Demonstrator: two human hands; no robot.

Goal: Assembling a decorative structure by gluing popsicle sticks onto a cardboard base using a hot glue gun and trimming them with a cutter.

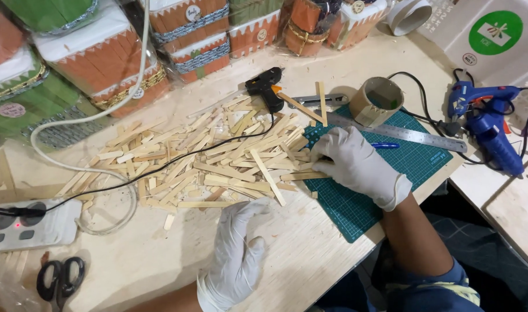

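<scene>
The right hand (356,164), gloved in white, lies palm down with its fingers (324,151) bent and pressed onto a few wooden sticks (218,156) at the near edge of the pile; whether the fingers pinch one stick or only press on them cannot be told. Its forearm runs back toward the body across the green cutting mat (414,164). The left hand (238,251), also gloved, rests flat on the table (310,242) with fingers loosely together, their tips just short of the pile and touching no stick clearly. Beyond the right fingertips lie one steel ruler (402,134), one blue pen (384,145) and one tape roll (376,101). Two glue guns show: a black one (267,86) past the pile, a blue one (489,124) well to the right. One pair of scissors (60,280) and one power strip (27,222) sit far left of the left hand.
</scene>
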